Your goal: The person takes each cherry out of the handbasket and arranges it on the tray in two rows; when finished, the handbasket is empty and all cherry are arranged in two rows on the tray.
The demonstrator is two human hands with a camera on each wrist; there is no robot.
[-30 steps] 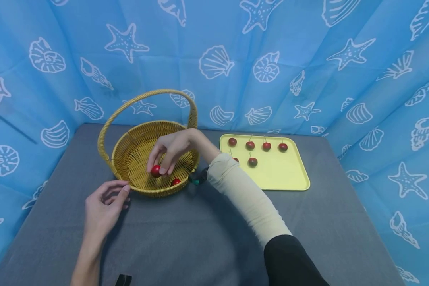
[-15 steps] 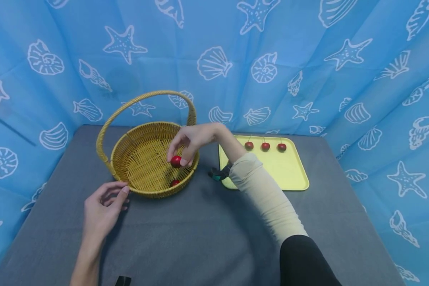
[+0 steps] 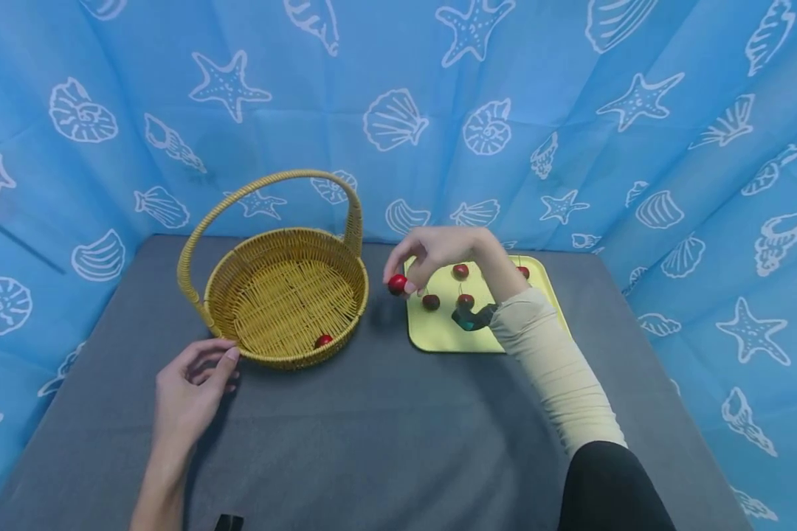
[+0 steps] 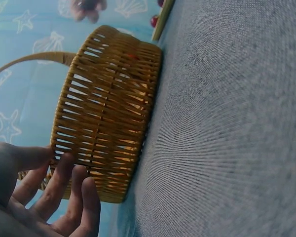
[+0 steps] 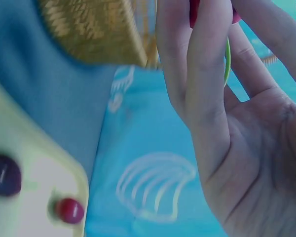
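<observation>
A red cherry point(image 3: 396, 285) hangs between the thumb and fingers of my right hand point(image 3: 448, 247), just above the left edge of a yellow tray point(image 3: 448, 335). Its green stem shows in the right wrist view. To the left stands a woven basket point(image 3: 279, 295) with a tall arched handle. One cherry point(image 3: 323, 341) lies inside it, near the front right wall. My left hand point(image 3: 192, 387) pinches the basket's front left rim between thumb and fingers; the left wrist view shows several fingers against the outer weave point(image 4: 106, 113).
Several cherries rest on the tray, among them one dark cherry point(image 3: 430, 302); my right forearm hides part of it. A grey cloth point(image 3: 345, 442) covers the table. Behind hangs a blue curtain point(image 3: 332, 125) with shell and starfish prints.
My right hand has carried the cherry rightward out of the basket to the tray's left edge. One cherry stays in the basket. The left hand keeps its hold on the rim.
</observation>
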